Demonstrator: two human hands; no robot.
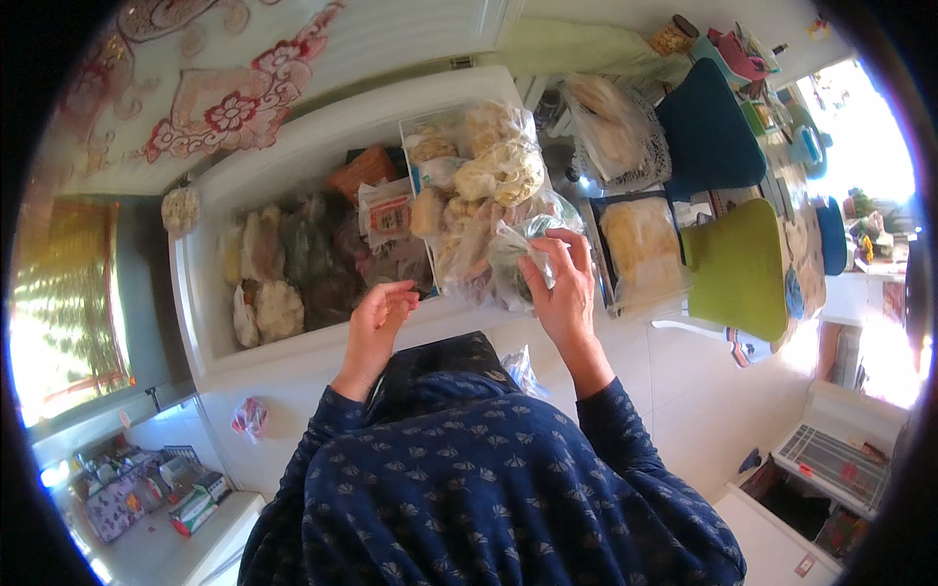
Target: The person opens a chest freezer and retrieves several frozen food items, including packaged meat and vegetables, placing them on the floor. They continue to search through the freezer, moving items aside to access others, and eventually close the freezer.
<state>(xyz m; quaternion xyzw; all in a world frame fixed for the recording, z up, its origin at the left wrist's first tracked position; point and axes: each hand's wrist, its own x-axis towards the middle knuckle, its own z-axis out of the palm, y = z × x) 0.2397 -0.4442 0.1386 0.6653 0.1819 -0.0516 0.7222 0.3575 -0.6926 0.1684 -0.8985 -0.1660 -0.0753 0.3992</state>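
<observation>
My right hand [568, 293] has its thumb and fingers on the gathered top of a clear plastic bag [509, 272] with dark green contents. This bag rests at the near right corner of a white wire basket [401, 139] heaped with bagged pale food [500, 174]. The basket sits at the right end of an open white chest freezer [192, 300]. Over the freezer's near rim, my left hand [377, 322] holds nothing, its fingers slightly apart. Beyond it, deeper inside, are bagged cauliflower [278, 311], a printed packet [386, 212] and an orange-brown package [364, 174].
The raised freezer lid [410, 36] stands behind, near a flower-embroidered cloth [234, 110]. Right of the freezer are a tray with a bagged yellowish slab [641, 238], another bagged food [608, 124], a green chair [736, 267] and a blue chair [711, 132]. A plastic bag [250, 417] lies on the floor.
</observation>
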